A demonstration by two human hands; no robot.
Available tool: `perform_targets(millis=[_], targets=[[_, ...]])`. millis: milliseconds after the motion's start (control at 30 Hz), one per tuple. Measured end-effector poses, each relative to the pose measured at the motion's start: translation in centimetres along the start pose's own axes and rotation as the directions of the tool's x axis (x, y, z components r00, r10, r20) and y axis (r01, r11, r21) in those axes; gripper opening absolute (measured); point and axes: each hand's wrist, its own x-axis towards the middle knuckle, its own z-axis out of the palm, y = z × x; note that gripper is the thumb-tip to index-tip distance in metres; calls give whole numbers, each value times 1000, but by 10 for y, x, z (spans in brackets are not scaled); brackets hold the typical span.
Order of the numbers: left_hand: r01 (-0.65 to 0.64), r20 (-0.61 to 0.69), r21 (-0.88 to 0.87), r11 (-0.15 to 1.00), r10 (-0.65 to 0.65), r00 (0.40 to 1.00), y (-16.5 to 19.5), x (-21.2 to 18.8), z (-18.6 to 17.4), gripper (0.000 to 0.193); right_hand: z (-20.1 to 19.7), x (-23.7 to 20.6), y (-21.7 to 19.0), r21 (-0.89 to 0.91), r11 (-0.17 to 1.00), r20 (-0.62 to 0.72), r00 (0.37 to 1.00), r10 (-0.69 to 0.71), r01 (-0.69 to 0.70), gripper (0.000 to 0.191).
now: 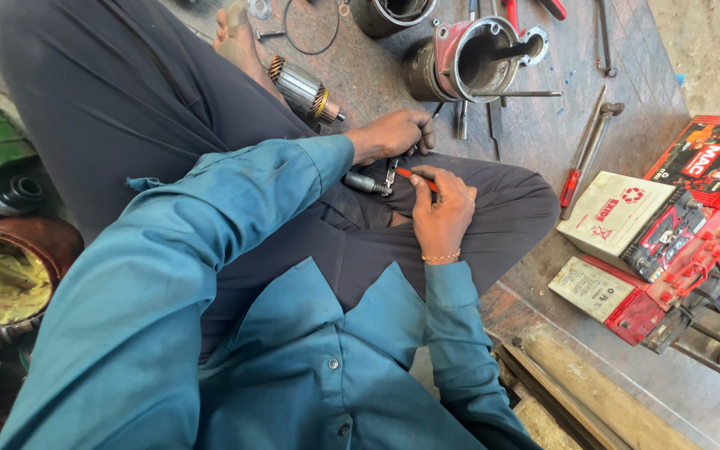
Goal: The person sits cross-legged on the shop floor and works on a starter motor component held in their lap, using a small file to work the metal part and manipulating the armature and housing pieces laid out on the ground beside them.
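The left hand (393, 133) grips a small metal part (368, 182) on the lap; the right hand (443, 208) pinches a red-handled screwdriver (417, 177). The tip should stay square and the part steady.

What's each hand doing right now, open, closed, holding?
Left hand: closed on a small metal part.
Right hand: closed, holding a red-handled tool.

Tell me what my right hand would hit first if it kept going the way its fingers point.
The right hand points up-left toward the small metal part on the lap, with the left hand just beyond. It would likely meet that part first, though depth is unclear.
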Motion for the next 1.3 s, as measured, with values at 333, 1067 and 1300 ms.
perform_targets(millis=[333, 1067, 1300], targets=[[-10, 59, -40, 999, 12, 998, -9, 13, -2, 27, -4, -1, -5, 35, 996, -28, 997, -76, 76, 13], [2, 82, -35, 999, 1, 997, 2, 2, -3, 28, -8, 3, -4, 112, 991, -9, 997, -76, 76, 15], [-25, 4, -72, 997, 25, 1000, -7, 8, 0, 25, -8, 5, -9, 21, 997, 32, 996, 80, -80, 10]])
